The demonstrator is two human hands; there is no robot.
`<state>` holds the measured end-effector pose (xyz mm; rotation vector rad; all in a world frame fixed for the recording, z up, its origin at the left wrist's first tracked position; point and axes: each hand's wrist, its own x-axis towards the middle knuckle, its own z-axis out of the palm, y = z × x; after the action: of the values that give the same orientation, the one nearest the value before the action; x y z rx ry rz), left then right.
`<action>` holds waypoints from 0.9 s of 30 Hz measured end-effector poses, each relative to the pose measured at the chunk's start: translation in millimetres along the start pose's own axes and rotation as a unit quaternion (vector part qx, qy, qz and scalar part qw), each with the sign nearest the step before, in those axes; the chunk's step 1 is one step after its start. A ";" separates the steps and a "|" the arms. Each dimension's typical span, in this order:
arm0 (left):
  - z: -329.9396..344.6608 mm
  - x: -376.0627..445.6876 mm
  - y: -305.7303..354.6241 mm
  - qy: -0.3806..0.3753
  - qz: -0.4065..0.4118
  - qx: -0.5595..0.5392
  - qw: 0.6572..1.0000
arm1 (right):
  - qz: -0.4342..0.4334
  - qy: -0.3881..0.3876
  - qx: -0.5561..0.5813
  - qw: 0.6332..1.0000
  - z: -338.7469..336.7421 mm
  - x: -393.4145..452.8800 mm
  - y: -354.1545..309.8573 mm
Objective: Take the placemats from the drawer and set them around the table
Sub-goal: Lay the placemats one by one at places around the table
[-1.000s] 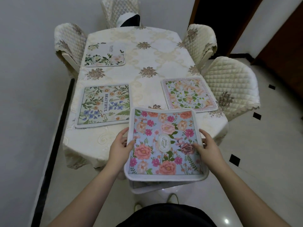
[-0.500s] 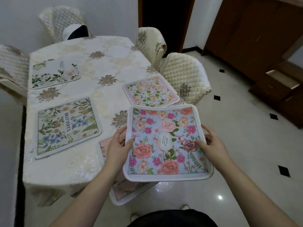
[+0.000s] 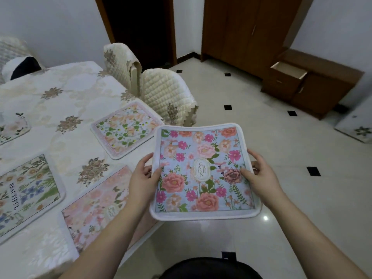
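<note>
Since a second ago your view swings right and a pink placemat lies on the counter | both hands, left and right, grip the blue placemat beside its corner | carry it level to a bare seat.

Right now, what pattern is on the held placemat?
Pink and coral flowers on pale blue, white border; head view.
</note>
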<state>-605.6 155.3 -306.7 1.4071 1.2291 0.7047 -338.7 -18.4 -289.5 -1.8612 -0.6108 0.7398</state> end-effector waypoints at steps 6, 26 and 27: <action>85.3 6.6 37.6 -0.038 0.018 0.006 0.999 | 0.005 0.041 0.011 0.999 -80.4 22.2 20.6; 192.8 128.4 96.5 -0.109 0.019 -0.013 0.994 | 0.033 0.099 0.047 0.993 -136.8 137.6 9.1; 194.0 138.9 100.2 -0.108 0.017 -0.018 0.994 | 0.034 0.100 0.050 0.993 -133.5 147.2 5.6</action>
<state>-359.5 232.4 -286.7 1.4382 1.0204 0.5779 -140.8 -0.4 -285.1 -1.8434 -0.3775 0.6079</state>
